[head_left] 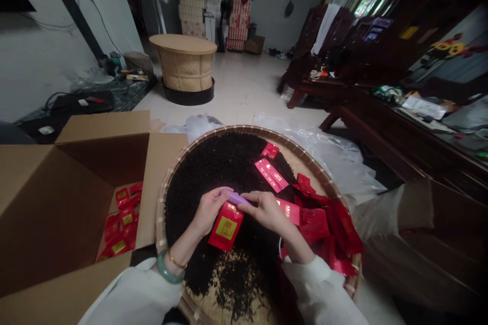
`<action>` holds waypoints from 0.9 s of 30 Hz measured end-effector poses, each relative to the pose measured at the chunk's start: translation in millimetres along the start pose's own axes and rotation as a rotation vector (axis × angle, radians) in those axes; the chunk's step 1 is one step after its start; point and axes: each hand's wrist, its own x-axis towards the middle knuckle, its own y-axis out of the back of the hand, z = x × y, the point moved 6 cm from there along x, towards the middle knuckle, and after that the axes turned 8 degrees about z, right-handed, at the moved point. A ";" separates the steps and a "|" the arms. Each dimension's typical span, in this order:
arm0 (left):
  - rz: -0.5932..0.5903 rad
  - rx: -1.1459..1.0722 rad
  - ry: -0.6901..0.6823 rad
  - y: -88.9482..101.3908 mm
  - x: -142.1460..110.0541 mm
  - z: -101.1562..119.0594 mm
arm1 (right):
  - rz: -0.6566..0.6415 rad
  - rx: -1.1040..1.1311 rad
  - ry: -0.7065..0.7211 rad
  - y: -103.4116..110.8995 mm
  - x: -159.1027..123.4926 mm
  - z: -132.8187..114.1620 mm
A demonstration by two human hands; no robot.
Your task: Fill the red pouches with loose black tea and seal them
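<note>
A round woven tray [173, 172] holds a heap of dark loose tea leaves [217, 167]. My left hand [208, 210] pinches the top of a small red packet with a yellow label [225, 227] over the tea. My right hand [267, 209] grips a purple scoop [236, 197] whose end rests at the packet's mouth. Both hands are closed around what they hold. Several empty red packets [324, 223] lie on the tray's right side, and a longer one [271, 174] rests on the tea.
An open cardboard box [57, 198] at the left contains several filled red packets [122, 223]. Clear plastic sheeting [328, 147] lies behind the tray. A dark wooden bench [400, 152] runs along the right, and a round wicker table [185, 66] stands further back.
</note>
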 end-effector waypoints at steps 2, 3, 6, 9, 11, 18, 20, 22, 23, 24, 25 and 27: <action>0.006 0.000 0.008 -0.2 -0.3 -0.1 | -0.001 0.010 -0.003 0.1 -0.1 0.0; 0.010 -0.001 0.014 -0.3 -0.6 -0.1 | -0.002 0.014 -0.004 0.1 -0.2 0.1; 0.022 -0.022 0.035 -1.0 -2.0 0.4 | 0.005 0.023 -0.020 -1.2 -0.1 2.2; -0.023 -0.050 0.095 -4.9 -4.6 -1.0 | 0.037 0.058 -0.042 -4.6 1.2 8.5; -0.068 -0.042 0.136 -7.4 -6.2 -2.7 | 0.091 0.104 -0.064 -5.4 2.4 15.5; 0.101 -0.056 0.109 6.8 1.5 -3.7 | 0.319 -0.022 -0.208 3.4 -5.6 53.6; 0.151 -0.090 0.090 10.3 3.6 -3.4 | 0.319 -0.172 -0.184 1.3 -11.1 58.9; 0.172 -0.103 0.079 11.4 4.2 -3.3 | 0.295 -0.271 -0.149 -3.9 -15.6 59.9; 0.172 -0.102 0.075 11.2 4.1 -3.2 | 0.302 -0.287 -0.125 -5.6 -17.0 58.1; 0.166 -0.098 0.073 10.4 3.6 -3.2 | 0.324 -0.276 -0.099 -6.2 -17.7 54.6; 0.155 -0.093 0.072 9.3 3.0 -3.1 | 0.354 -0.240 -0.073 -6.2 -17.6 49.8; 0.128 -0.084 0.066 6.6 1.4 -2.5 | 0.407 -0.116 -0.024 -5.8 -14.7 38.0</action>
